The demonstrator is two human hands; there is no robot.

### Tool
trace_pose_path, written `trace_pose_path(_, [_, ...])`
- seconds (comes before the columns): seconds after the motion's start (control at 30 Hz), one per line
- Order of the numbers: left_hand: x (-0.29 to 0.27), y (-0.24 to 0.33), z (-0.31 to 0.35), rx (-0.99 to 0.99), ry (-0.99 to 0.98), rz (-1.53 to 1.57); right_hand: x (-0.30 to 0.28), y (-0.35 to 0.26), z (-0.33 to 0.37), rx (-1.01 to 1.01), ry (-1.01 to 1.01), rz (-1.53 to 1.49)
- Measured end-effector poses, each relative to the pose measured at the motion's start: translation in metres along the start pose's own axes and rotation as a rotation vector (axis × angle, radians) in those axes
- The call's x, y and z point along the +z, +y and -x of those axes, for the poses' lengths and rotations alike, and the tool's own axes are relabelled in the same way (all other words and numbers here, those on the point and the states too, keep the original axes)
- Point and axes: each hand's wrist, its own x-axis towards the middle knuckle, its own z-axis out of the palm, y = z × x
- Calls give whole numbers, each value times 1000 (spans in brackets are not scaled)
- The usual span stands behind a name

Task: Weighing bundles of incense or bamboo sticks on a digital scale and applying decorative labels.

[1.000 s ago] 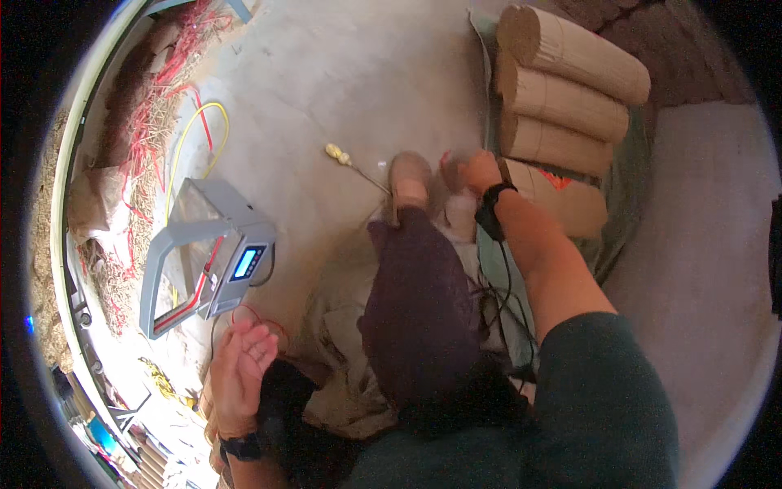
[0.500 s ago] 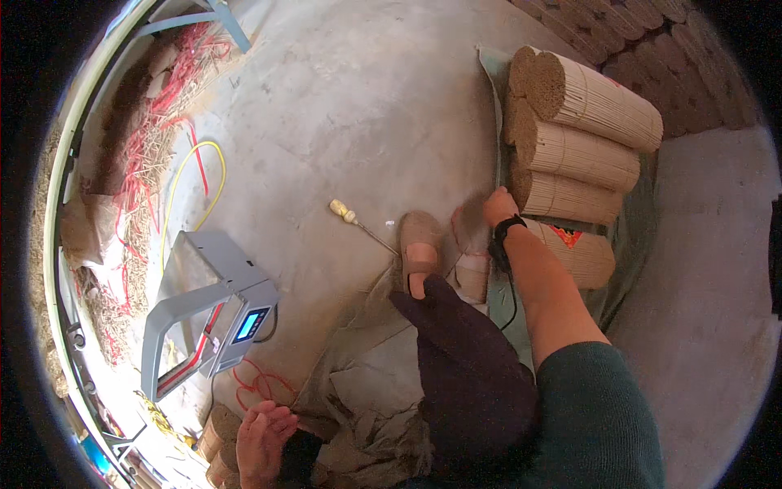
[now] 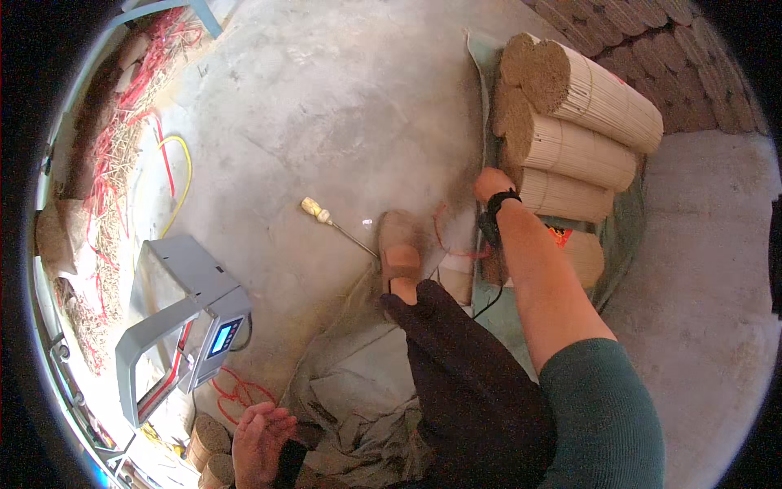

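Note:
My right hand [image 3: 492, 186], fingers curled in, is at the end faces of the stacked bundles of thin tan sticks [image 3: 582, 155]. What it grips, if anything, is hidden. A black band circles that wrist, and a black cord [image 3: 491, 303] hangs below it. Just left of the wrist, a thin red strip [image 3: 440, 228] curves over the floor beside a brown shoe [image 3: 401, 240]. Low at the left, my left hand [image 3: 261, 440] is raised with its fingers loosely stretched and nothing visible in them. Red cord loops [image 3: 232, 391] lie close to it.
A grey machine [image 3: 189, 318] with an arched frame and a lit screen stands at left. A yellow-handled tool with a metal shaft [image 3: 315, 210] lies on the concrete. Crumpled sheeting [image 3: 358, 399] covers the floor around my leg. Dark bundles [image 3: 652, 69] are stacked at the far right.
The view has shifted, so floor things appear farther left. A curved red strip now shows beside my right hand, which remains by the bundle ends. My left hand stays raised.

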Motion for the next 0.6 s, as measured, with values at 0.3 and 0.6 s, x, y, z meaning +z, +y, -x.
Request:
trace_pose_path(0.3, [9, 0, 5, 61, -50, 28, -1, 16, 9, -159, 21, 178])
trace_pose_path(0.6, [14, 5, 15, 15, -15, 43, -4, 18, 69, -213, 186, 103])
